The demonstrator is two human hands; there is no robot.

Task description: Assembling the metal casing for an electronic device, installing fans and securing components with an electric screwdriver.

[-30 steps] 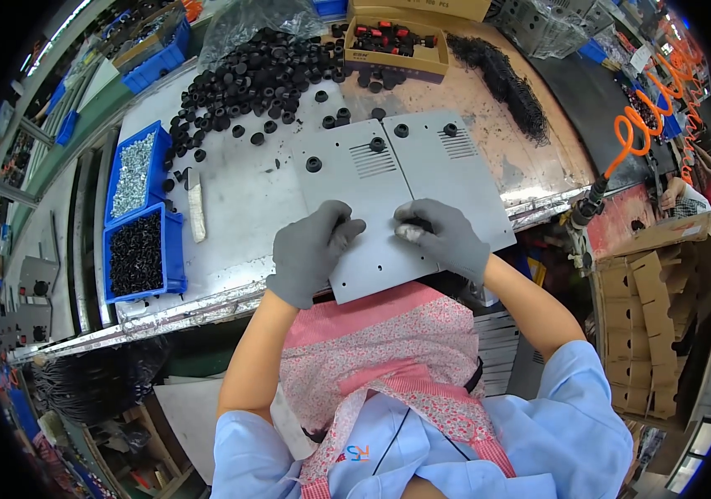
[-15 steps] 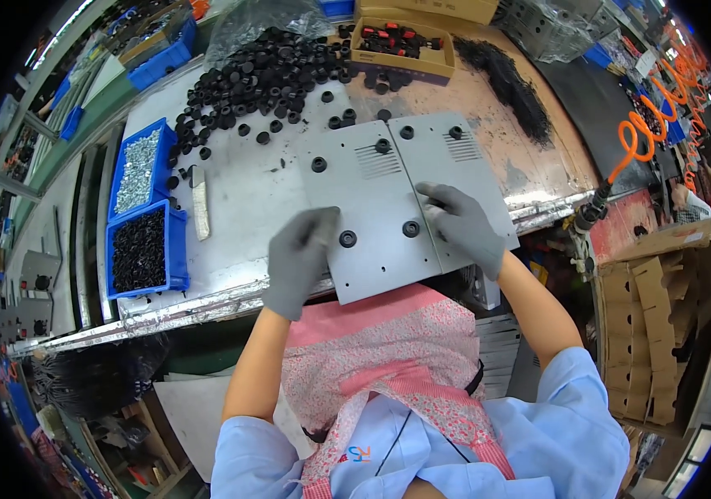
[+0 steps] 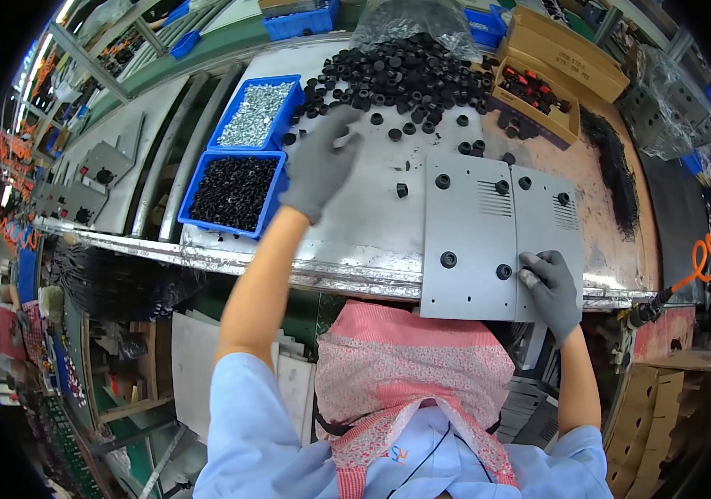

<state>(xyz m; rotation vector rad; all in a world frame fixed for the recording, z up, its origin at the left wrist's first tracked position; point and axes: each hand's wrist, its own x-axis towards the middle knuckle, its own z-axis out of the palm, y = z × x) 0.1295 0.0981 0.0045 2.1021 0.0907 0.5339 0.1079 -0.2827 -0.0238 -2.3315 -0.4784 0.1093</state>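
Two grey sheet-metal panels point(image 3: 468, 224) lie side by side at the table's front edge, with slotted vents and round black feet point(image 3: 448, 260) on them. My right hand point(image 3: 551, 287), gloved in grey, rests on the right panel's lower part, its fingers curled; anything within them is hidden. My left hand point(image 3: 322, 162), also gloved, is over the table beside the blue bins, thumb and fingers apart, just short of a large pile of black feet point(image 3: 405, 75). One loose black foot point(image 3: 403, 190) sits on the table left of the panels.
One blue bin point(image 3: 289, 90) contains silvery small parts, another point(image 3: 270, 224) black screws. At the back right stand an open cardboard box point(image 3: 576, 125) with red-and-black parts and a heap of thin black strands point(image 3: 613, 166). An orange coiled hose point(image 3: 705, 266) hangs at right.
My left hand has left the panels and moved left toward the pile. My right hand has shifted nearer the front edge. A loose foot now sits beside the panels. The view has turned left.
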